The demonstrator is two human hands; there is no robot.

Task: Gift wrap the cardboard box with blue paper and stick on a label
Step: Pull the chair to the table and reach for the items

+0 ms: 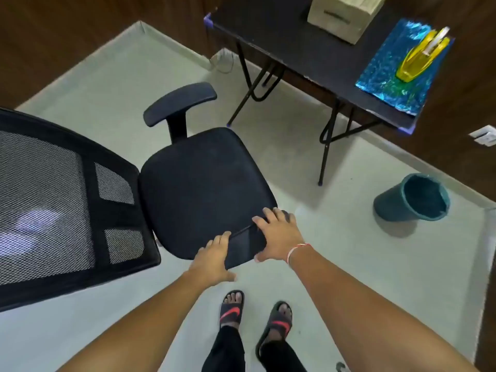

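Two sandalled feet on pale floor, nearest. Two hands on one armrest of one black office chair: left hand wrapped over its near end, right hand spread across its far end, fingers curled round the edge. Second armrest beyond the seat. One teal bin to the right. Farther off, one black table bearing one cardboard box, one sheet of blue paper, and one yellow tape dispenser atop the sheet.
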